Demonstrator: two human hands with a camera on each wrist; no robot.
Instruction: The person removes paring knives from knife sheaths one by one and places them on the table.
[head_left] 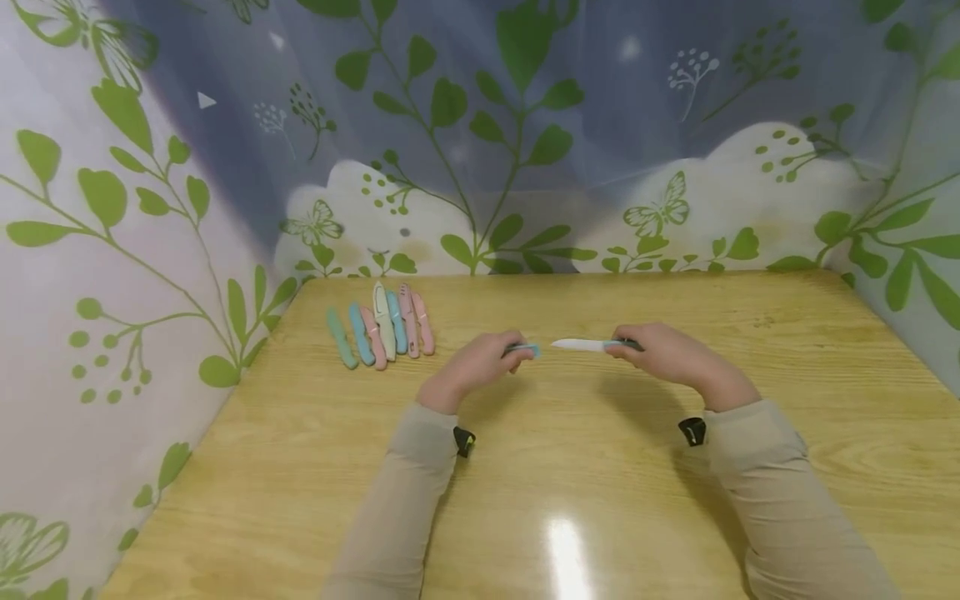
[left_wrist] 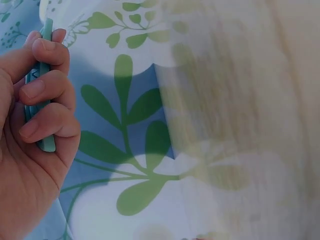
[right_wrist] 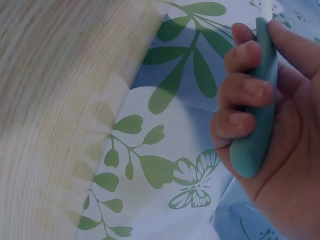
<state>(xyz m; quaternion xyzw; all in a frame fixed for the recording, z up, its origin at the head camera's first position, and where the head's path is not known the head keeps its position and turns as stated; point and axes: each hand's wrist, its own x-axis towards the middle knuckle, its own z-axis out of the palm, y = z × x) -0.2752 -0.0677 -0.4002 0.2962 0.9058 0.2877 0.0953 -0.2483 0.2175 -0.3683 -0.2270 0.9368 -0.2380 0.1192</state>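
In the head view my right hand [head_left: 670, 357] grips a small knife by its handle, its white blade [head_left: 579, 344] bare and pointing left. The right wrist view shows the knife's teal handle [right_wrist: 257, 127] lying across the palm with fingers curled round it. My left hand [head_left: 480, 364] holds a teal-blue knife sheath [left_wrist: 46, 145], with its end [head_left: 534, 351] poking out towards the blade tip. A short gap separates sheath and blade. Both hands are above the table, and the fingers partly hide what they hold.
A row of several knives in green, blue, pink and cream [head_left: 383, 321] lies at the table's back left. The wooden table [head_left: 600, 500] meets leaf-patterned cloth [head_left: 517, 125] at the back and sides.
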